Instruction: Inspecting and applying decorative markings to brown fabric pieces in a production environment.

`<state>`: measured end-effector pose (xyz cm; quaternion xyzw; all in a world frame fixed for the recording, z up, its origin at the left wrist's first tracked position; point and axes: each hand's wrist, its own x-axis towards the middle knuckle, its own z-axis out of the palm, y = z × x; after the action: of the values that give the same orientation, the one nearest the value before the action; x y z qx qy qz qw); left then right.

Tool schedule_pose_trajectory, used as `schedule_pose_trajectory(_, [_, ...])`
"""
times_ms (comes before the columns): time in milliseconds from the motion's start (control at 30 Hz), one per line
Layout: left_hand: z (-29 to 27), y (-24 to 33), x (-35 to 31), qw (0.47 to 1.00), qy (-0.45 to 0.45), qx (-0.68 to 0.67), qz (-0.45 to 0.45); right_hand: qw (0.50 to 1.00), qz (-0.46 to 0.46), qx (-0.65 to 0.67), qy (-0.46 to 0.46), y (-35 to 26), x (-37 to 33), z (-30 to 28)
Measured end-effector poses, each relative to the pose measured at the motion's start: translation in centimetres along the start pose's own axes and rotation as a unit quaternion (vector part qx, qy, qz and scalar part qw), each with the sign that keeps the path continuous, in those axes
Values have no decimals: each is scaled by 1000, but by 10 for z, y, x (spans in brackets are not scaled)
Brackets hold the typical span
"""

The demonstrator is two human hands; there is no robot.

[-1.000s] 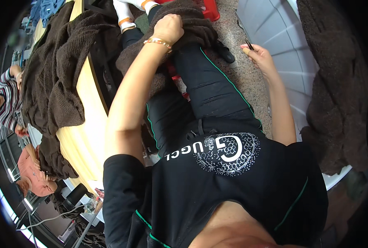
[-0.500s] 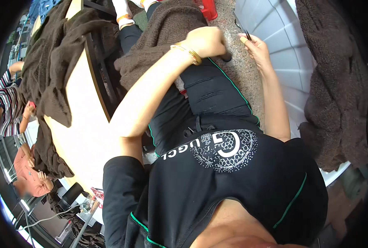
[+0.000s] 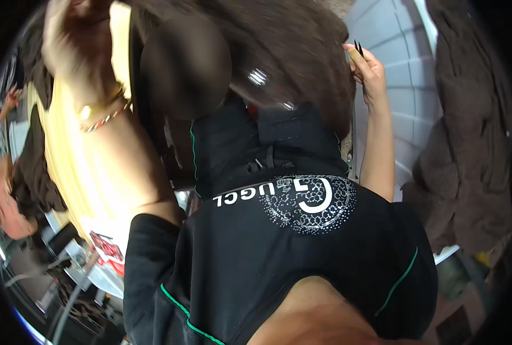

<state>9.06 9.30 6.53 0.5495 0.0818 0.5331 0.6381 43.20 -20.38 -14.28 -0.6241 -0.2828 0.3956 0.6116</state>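
Note:
A dark brown knitted garment [image 3: 302,54] spreads over my lap and knees, smeared by motion. My left hand [image 3: 81,49] is raised at the upper left, blurred, and appears closed on the garment's far left part; its fingers are not sharp. A rounded, blurred brown shape [image 3: 187,66] hangs nearer to me, and I cannot make out which part of the cloth it is. Beside the garment's right edge, my right hand [image 3: 368,72] is closed on small black tweezers [image 3: 358,48], their two points upward. A tan wrap covers its thumb.
A pale wooden table [image 3: 78,167] runs along my left, with brown cloth [image 3: 35,178] on it. To my right stands a grey-white plastic bin [image 3: 405,86], with more brown knitwear [image 3: 468,144] draped over its side. A person in pink [image 3: 14,201] is at the far left.
My left hand has swung up and to the left, and the garment has spread across my legs. The right hand still holds the tweezers in nearly the same place.

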Motion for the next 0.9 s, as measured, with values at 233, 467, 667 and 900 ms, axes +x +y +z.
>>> schedule_pose_trajectory(233, [-91, -109, -96, 963, 191, -49, -184, 992, 29, -76, -100, 25, 2, 48])
schedule_pose_trajectory(467, [-33, -147, -148, 894, 304, 262, -197, 988, 57, -92, -107, 34, -5, 52])
schedule_pose_trajectory(667, [-68, -173, -179, 855, 411, 199, -247, 985, 83, -120, -93, 31, 1, 39])
schedule_pose_trajectory(900, [-89, -176, -189, 845, 444, 110, -278, 988, 86, -105, -74, 22, 11, 37])
